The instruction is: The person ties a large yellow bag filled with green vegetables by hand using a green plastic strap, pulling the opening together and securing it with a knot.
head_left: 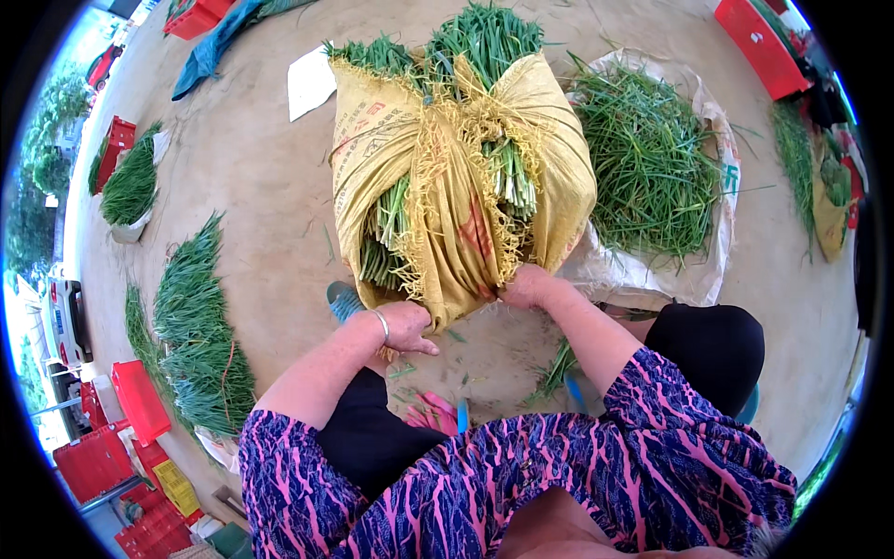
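Observation:
A yellow woven sack (447,214) with frayed edges is wrapped around bundles of green leafy stalks. Leafy tops (489,42) stick out at its far end, and pale cut stems (515,177) show through gaps in its near side. My left hand (408,326), a bangle on its wrist, is closed at the sack's near left corner, thumb pointing out. At the near right edge my right hand (526,286) grips the cloth, its fingertips partly hidden by the sack.
Right of the sack, loose green leaves (643,158) lie heaped on a white sheet (722,233). Leafy bundles (200,326) lie on the floor at left. Red crates (140,401) stand lower left, another red crate (764,47) far right. A pink sandal (433,413) is between my knees.

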`<state>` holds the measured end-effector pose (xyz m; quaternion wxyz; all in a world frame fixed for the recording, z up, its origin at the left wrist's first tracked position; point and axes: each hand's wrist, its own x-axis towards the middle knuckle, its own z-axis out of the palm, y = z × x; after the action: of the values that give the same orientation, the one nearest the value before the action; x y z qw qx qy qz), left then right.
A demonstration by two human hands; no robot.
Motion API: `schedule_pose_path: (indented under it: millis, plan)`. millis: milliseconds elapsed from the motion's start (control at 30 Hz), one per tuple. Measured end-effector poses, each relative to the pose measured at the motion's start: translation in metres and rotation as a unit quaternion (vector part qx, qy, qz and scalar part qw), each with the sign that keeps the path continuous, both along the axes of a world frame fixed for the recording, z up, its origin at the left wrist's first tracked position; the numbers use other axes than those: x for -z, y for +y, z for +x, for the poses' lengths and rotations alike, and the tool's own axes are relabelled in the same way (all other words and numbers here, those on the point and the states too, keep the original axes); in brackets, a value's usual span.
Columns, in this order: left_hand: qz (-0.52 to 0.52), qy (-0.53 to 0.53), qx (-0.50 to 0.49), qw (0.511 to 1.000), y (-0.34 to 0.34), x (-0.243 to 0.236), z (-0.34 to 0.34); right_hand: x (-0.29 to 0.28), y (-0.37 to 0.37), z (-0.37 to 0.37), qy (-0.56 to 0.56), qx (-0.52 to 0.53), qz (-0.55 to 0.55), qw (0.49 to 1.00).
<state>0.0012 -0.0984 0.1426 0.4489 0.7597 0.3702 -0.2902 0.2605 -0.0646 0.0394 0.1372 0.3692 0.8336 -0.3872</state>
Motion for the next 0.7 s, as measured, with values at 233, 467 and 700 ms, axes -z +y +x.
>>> schedule_pose_path:
  millis: [233, 467, 700]
  plan:
    - [0.339, -0.134, -0.399, 0.841, 0.128, -0.074, -0.007, -0.053, 0.018, -0.034, -0.075, -0.013, 0.068, 0.995]
    - [0.385, 0.137, -0.409, 0.816, 0.195, -0.059, 0.071, -0.085, 0.022, -0.043, -0.114, -0.076, 0.13, 0.982]
    - [0.366, 0.084, -0.48, 0.793, 0.221, -0.034, 0.059, -0.158, 0.09, -0.045, -0.131, -0.222, -0.006, 0.966]
